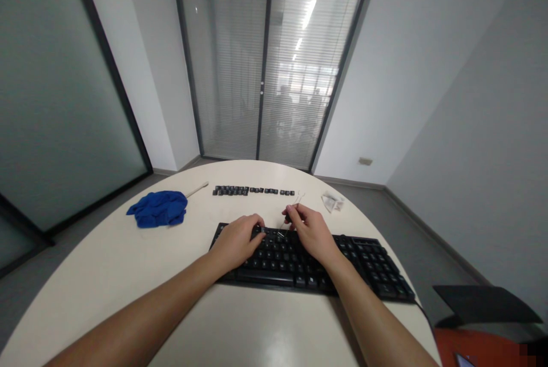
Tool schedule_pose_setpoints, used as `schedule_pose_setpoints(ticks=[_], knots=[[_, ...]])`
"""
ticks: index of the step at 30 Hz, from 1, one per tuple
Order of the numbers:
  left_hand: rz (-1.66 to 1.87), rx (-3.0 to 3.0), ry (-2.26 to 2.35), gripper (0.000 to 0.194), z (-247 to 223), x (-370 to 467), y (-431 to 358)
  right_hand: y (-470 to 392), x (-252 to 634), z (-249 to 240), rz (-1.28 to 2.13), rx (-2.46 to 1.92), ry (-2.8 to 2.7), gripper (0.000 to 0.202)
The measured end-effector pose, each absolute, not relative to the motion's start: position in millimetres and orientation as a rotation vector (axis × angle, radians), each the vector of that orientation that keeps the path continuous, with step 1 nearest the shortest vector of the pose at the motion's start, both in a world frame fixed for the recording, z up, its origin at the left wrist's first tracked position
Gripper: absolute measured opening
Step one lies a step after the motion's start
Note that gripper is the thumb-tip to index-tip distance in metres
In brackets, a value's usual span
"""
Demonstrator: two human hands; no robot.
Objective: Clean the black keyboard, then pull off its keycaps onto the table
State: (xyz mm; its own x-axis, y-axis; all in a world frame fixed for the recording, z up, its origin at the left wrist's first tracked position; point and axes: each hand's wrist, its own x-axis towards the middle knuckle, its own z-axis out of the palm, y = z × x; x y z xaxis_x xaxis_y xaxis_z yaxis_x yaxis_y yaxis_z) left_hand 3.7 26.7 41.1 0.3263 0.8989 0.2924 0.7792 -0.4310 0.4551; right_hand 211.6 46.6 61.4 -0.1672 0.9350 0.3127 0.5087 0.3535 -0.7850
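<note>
A black keyboard (274,277) lies on the white table, its top row partly stripped of keycaps. My left hand (235,241) rests over its left part, fingers curled down at the back edge and thumb on the keys, holding it. Between the thumb and fingers of my right hand (306,227) is a wire keycap puller (287,218) with a dark handle. One wire end reaches down to the upper key rows; the other points away from me. Behind the keyboard, several loose black keycaps (231,190) stand in rows. My right palm hides some keys.
On the left of the round table (171,275) lie a crumpled blue cloth (160,209) and a thin brush-like stick (197,189). A small clear packet (333,202) sits at the back right. The keyboard's cable (423,313) runs off the right edge near a chair (483,304).
</note>
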Motion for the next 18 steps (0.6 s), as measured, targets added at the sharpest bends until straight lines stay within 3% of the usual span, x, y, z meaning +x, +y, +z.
schedule_pose_setpoints(ticks=[18], knots=[[0.714, 2.233, 1.536, 0.019, 44.9, -19.5, 43.4, 47.1, 211.1, 57.6, 0.608, -1.336, -1.909, 0.039]])
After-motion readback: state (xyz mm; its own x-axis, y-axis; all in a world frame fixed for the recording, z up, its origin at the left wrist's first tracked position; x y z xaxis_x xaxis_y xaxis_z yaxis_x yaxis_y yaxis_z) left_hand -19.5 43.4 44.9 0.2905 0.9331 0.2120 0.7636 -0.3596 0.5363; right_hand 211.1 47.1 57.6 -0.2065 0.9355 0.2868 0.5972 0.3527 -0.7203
